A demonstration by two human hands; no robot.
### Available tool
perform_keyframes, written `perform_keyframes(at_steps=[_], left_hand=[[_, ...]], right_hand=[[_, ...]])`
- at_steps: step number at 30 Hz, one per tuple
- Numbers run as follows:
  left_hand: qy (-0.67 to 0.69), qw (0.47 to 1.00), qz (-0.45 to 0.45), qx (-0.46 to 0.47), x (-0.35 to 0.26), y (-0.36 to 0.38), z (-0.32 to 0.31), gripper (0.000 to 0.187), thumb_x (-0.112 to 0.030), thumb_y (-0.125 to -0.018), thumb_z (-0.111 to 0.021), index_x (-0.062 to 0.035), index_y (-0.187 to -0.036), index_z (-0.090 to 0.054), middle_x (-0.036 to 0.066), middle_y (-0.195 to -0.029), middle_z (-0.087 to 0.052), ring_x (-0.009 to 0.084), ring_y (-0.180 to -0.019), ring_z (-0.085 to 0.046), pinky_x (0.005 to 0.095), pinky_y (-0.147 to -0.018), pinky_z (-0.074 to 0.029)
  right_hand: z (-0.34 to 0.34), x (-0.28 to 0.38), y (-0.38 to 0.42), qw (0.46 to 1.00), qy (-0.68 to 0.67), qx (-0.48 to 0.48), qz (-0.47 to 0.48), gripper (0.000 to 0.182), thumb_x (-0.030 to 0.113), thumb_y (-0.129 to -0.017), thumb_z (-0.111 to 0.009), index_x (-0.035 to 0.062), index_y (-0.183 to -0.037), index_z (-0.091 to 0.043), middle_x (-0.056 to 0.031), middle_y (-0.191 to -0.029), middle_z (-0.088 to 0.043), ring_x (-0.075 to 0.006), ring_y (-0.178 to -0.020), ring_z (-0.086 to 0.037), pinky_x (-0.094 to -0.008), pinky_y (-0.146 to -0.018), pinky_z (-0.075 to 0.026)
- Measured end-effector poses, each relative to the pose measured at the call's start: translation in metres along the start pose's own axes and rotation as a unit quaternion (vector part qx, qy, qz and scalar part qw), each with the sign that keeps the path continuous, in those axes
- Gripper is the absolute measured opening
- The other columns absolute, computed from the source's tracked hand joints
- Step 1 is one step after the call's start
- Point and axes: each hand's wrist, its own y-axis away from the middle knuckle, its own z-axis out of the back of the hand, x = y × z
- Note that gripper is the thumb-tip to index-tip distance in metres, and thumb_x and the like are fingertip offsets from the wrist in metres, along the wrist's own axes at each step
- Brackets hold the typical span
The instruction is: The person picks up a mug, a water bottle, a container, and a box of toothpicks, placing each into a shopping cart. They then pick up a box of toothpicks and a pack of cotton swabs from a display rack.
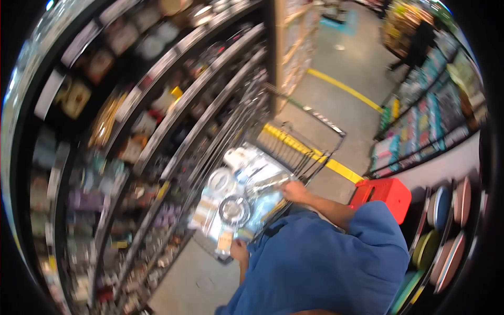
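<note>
While tall shelving (173, 113) fills the whole left side, crammed with small goods and smeared by blur, here comes the pale floor (341, 58) of the aisle, running away at the top. Down below, a blue shirt (325, 262) takes up the lower middle, leaning right over the shopping cart (336, 128), which sits hard by the shelves, so there's little room on that flank. On the other side, a rack of packaged goods (420, 121) stands across the aisle, and just behind the elbow there's a red bin (386, 197), with round, cushion-like items (441, 207) shelved beyond it. A yellow stripe (341, 170) crosses the floor behind the cart's wire frame.

Into the cart now, and it's busy: a white ring-shaped item (221, 181) lies next to a dark ring-shaped item (234, 211), both loose on a crowded, shiny layer of packs. Over to the right hand (296, 192), at the near end of a clear, glinting package (266, 185) atop the pile; fingers curl there, but how tightly they close, I can't tell. And the left hand (240, 250), lower down, has a narrow pinch on the edge of a small tan-labelled packet (224, 241) at the cart's near corner!
</note>
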Motion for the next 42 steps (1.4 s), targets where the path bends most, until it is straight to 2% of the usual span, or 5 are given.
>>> perform_keyframes(at_steps=[7, 13, 22, 29, 42], left_hand=[[0.034, 0.998, 0.052, -0.008, -0.030, -0.003, 0.013, 0.019, -0.021, -0.079, -0.059, -0.0068, -0.089, -0.067, 0.013, -0.072, -0.066, 0.0319, -0.068, -0.065, 0.0423, -0.064, -0.050], [0.031, 0.998, 0.063, -0.010, -0.037, -0.005, 0.008, 0.018, -0.020, -0.078, -0.059, -0.0082, -0.088, -0.068, 0.012, -0.072, -0.067, 0.0320, -0.068, -0.065, 0.0441, -0.065, -0.050], [0.010, 0.986, 0.165, 0.005, -0.050, -0.011, 0.007, 0.021, -0.026, -0.078, -0.059, -0.0112, -0.091, -0.068, 0.009, -0.072, -0.068, 0.0293, -0.072, -0.067, 0.0427, -0.066, -0.051], [-0.003, 0.983, 0.181, 0.013, -0.055, -0.012, 0.009, 0.021, -0.028, -0.079, -0.058, -0.0105, -0.087, -0.066, 0.008, -0.074, -0.069, 0.0301, -0.074, -0.067, 0.0427, -0.068, -0.051], [-0.045, 0.972, 0.215, 0.077, -0.060, -0.016, 0.014, 0.024, -0.031, -0.079, -0.058, -0.0106, -0.091, -0.064, 0.009, -0.084, -0.070, 0.0300, -0.082, -0.067, 0.0427, -0.074, -0.051]], right_hand=[[0.008, 0.010, 0.002, 0.998, -0.009, -0.054, -0.007, 0.016, 0.022, -0.079, -0.060, 0.0129, -0.087, -0.071, -0.0126, -0.086, -0.069, -0.0333, -0.078, -0.066, -0.0436, -0.070, -0.054], [0.008, 0.008, -0.001, 1.000, 0.000, -0.016, -0.026, 0.016, 0.023, -0.080, -0.060, 0.0124, -0.088, -0.070, -0.0137, -0.085, -0.069, -0.0343, -0.079, -0.066, -0.0447, -0.071, -0.054], [0.008, 0.012, -0.006, 0.996, 0.037, 0.031, -0.072, 0.018, 0.023, -0.080, -0.060, 0.0119, -0.092, -0.069, -0.0130, -0.092, -0.069, -0.0329, -0.083, -0.067, -0.0440, -0.073, -0.054], [0.011, 0.015, -0.007, 0.994, 0.049, 0.051, -0.087, 0.018, 0.024, -0.079, -0.062, 0.0117, -0.090, -0.070, -0.0147, -0.091, -0.069, -0.0325, -0.084, -0.067, -0.0437, -0.074, -0.054], [0.015, 0.020, -0.007, 0.989, 0.066, 0.070, -0.113, 0.023, 0.030, -0.082, -0.062, 0.0104, -0.091, -0.071, -0.0166, -0.089, -0.069, -0.0339, -0.084, -0.067, -0.0433, -0.075, -0.054]])
